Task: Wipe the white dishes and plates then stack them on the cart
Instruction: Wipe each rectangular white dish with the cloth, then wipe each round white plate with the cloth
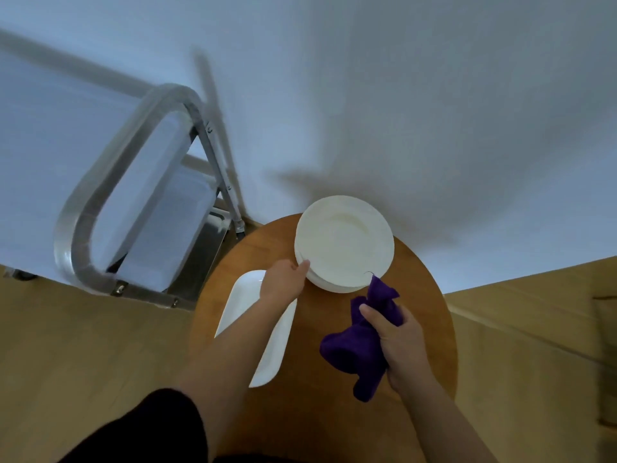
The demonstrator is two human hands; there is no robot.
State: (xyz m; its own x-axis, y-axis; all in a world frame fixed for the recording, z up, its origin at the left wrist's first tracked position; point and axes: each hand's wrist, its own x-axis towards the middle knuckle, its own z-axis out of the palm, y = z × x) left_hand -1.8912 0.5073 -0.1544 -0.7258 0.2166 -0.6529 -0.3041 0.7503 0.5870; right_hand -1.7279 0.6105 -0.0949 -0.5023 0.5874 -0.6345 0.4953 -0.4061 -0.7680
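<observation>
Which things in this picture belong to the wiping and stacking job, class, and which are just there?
Belonging to the job:
stack of round white plates
rectangular white dish
purple cloth, held in the right hand
metal cart
left hand, at the plates' edge

Just there:
round wooden table
white wall
</observation>
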